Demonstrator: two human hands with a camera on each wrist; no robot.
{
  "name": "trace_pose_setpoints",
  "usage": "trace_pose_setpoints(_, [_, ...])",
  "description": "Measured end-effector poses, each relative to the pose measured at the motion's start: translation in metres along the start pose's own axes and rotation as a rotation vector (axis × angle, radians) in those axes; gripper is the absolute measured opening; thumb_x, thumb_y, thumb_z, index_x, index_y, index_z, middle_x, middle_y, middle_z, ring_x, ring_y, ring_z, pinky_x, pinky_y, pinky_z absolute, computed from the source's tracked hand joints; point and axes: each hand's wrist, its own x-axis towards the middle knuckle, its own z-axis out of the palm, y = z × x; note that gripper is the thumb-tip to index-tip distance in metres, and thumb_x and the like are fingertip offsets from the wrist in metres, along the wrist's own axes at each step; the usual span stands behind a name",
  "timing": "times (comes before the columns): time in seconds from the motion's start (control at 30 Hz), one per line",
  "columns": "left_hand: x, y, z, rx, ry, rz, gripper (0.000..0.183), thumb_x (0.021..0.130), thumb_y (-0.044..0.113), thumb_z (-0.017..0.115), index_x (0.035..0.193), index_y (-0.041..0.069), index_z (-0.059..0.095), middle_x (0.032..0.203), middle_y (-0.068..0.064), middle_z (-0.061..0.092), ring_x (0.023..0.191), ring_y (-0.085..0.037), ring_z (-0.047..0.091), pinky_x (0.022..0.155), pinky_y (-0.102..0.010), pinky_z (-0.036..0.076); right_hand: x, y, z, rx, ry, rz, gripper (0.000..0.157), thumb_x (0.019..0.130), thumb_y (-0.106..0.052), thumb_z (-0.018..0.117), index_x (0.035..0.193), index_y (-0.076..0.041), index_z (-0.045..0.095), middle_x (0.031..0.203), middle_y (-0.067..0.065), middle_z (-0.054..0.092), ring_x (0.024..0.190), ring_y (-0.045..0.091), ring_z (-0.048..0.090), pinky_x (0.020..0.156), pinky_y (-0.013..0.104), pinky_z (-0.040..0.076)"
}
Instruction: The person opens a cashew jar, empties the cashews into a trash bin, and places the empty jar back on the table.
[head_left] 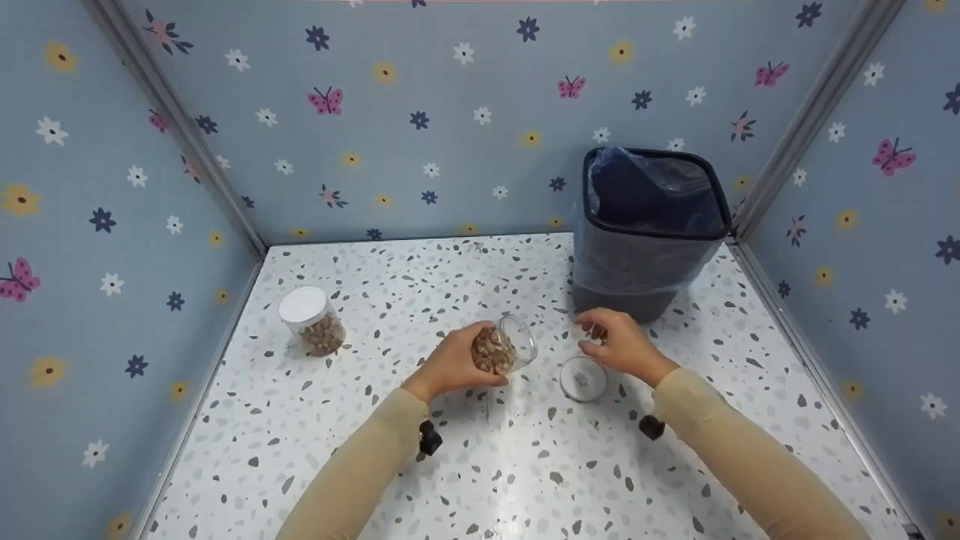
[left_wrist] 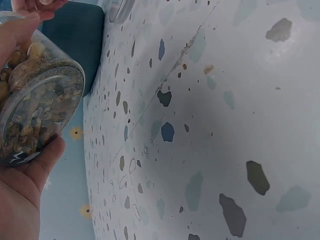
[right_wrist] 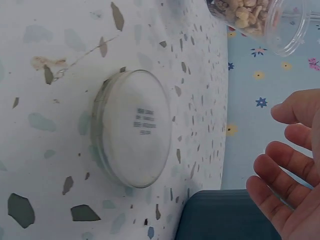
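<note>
My left hand [head_left: 461, 361] grips a clear plastic jar [head_left: 504, 349], fingers and thumb around its sides. The jar is tilted, its uncovered mouth toward the right, and it holds brown and tan lumpy pieces [left_wrist: 32, 107] that look like nuts or dried bits. Right of the jar, my right hand [head_left: 621, 346] hovers with loosely curled fingers; in the right wrist view nothing shows in the fingers [right_wrist: 282, 165]. Just below that hand, a round white lid [head_left: 583, 379] with small printed text lies on the speckled tabletop [head_left: 495, 465].
A second jar [head_left: 315, 321], capped in white and partly filled with similar brown pieces, stands at the left. A dark bin [head_left: 630, 277] lined with a translucent bag stands at the back right. Patterned blue panels [head_left: 450, 150] enclose the table's back and sides.
</note>
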Motion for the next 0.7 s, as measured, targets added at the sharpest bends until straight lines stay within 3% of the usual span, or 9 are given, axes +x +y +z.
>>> trace_pose_setpoints(0.7, [0.001,0.002,-0.001,0.002,0.009,0.012,0.091,0.071,0.027,0.103,0.150,0.011,0.060,0.142,-0.008,0.070,0.129,-0.026,0.068,0.116,-0.047,0.054,0.012,-0.023,-0.029,0.003,0.118,-0.080,0.031,0.090,0.003,0.082,0.120,0.003,0.077,0.107,0.016,0.076,0.094,0.030,0.070,0.084,0.046,0.062])
